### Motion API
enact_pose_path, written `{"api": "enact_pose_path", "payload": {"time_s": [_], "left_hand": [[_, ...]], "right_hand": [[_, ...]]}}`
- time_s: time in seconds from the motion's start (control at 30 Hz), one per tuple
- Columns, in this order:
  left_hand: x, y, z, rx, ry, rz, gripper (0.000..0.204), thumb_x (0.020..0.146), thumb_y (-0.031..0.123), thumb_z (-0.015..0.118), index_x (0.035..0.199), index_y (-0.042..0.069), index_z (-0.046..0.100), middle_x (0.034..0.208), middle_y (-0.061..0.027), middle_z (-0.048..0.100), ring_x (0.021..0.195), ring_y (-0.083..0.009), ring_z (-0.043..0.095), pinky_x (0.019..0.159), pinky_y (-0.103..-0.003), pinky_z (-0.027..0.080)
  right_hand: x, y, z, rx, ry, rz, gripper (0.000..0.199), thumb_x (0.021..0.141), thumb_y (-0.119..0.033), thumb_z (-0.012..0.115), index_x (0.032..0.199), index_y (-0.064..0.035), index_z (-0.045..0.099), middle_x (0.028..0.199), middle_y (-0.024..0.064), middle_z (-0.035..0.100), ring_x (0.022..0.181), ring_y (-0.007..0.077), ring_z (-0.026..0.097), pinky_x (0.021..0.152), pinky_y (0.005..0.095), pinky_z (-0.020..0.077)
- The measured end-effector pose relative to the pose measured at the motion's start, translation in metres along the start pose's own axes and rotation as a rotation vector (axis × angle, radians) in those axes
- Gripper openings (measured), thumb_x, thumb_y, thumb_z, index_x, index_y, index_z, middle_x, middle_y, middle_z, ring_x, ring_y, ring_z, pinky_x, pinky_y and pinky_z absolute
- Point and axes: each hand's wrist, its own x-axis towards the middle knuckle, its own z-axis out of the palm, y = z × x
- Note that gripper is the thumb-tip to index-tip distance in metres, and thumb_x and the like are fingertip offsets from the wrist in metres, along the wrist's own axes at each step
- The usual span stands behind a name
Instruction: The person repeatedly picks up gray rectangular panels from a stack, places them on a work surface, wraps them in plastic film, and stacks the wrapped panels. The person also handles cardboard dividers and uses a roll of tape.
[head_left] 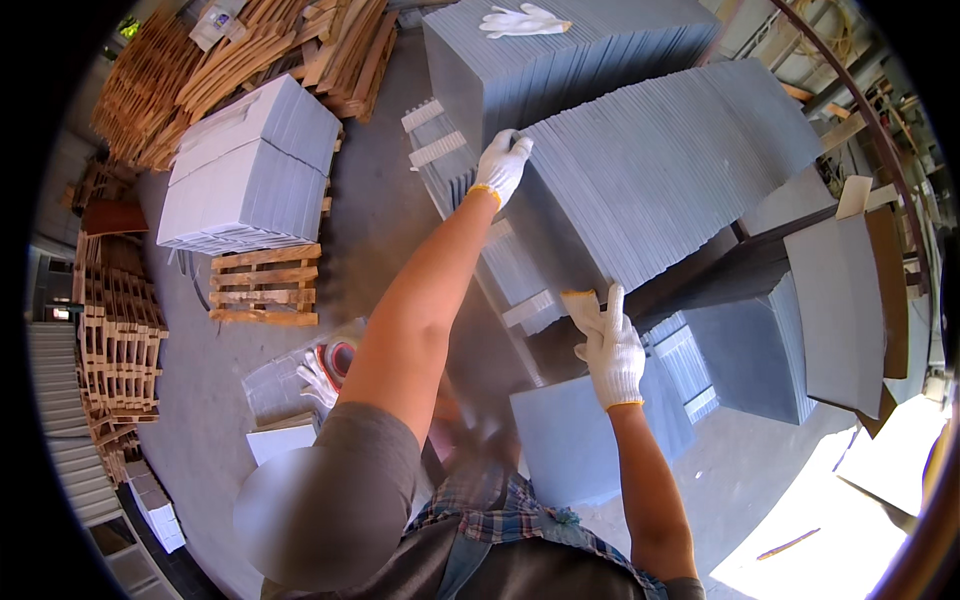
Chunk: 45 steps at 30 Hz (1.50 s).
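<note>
Both my hands wear white knitted gloves with yellow cuffs. A long row of thin grey slabs [680, 170] stands on edge in front of me. My left hand [503, 163] is closed, its fingers curled over the upper left corner of the nearest slab [556, 222]. Near the row's lower right corner, my right hand [611, 350] has its fingers apart; a tan patch shows at its fingertips. Whether those fingertips touch the slab I cannot tell. Below the right hand is a separate blue-grey panel [590, 440], close to my legs.
Behind the row stands another slab stack [570, 70] with a white glove [525, 21] on it. More slabs [745, 340] stand at right beside cardboard sheets [835, 300]. At left are a strapped white stack [250, 165], a wooden pallet [265, 285] and a tape roll [340, 357].
</note>
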Motion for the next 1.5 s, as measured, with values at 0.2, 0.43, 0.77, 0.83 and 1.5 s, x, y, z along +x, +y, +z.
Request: {"api": "enact_pose_path", "payload": {"time_s": [0.2,0.43,0.77,0.83,1.5], "left_hand": [[0.01,-0.018,0.0,0.043,0.069,0.066,0.036,0.099,0.031,0.063,0.121,0.003,0.065,0.105,-0.0092,0.069,0.098,-0.0186,0.062,0.09,-0.033,0.048],[0.005,-0.035,-0.018,-0.104,0.044,0.013,0.031,0.099,0.03,0.066,0.12,0.007,0.067,0.103,-0.0003,0.067,0.095,-0.0116,0.06,0.086,-0.03,0.049],[0.004,-0.031,-0.025,-0.18,0.005,-0.025,0.032,0.096,0.03,0.072,0.116,0.005,0.068,0.102,0.0003,0.067,0.095,-0.0089,0.058,0.084,-0.027,0.047],[0.007,-0.035,-0.026,-0.156,0.018,-0.015,0.033,0.095,0.03,0.072,0.116,0.004,0.068,0.102,-0.0001,0.067,0.096,-0.0096,0.058,0.086,-0.027,0.047],[-0.061,0.001,-0.073,0.449,-0.296,-0.049,0.11,0.089,0.089,0.025,0.156,0.002,0.036,0.158,-0.024,0.039,0.149,-0.0357,0.033,0.121,-0.04,0.025]], "right_hand": [[-0.006,0.008,0.019,0.168,0.124,-0.022,0.072,0.091,-0.002,0.062,0.157,-0.0081,0.034,0.113,0.0146,0.069,0.093,0.0299,0.073,0.083,0.0389,0.0588],[-0.022,0.008,0.046,0.402,0.28,0.025,0.049,0.088,-0.003,0.064,0.135,-0.0068,0.056,0.114,0.0156,0.068,0.101,0.0355,0.068,0.087,0.0411,0.0552],[-0.033,0.012,0.061,0.328,0.206,-0.011,0.054,0.091,0.001,0.058,0.144,-0.0073,0.05,0.117,0.0134,0.065,0.088,0.0237,0.074,0.08,0.0329,0.0593],[-0.03,0.01,0.058,0.306,0.182,0.024,0.054,0.092,-0.002,0.058,0.145,-0.0071,0.05,0.123,0.0145,0.062,0.094,0.0251,0.073,0.083,0.0332,0.0594],[-0.024,0.009,0.011,0.542,0.009,0.137,0.031,0.092,-0.022,0.064,0.114,-0.0009,0.066,0.1,0.0218,0.07,0.088,0.0355,0.071,0.077,0.0407,0.056]]}}
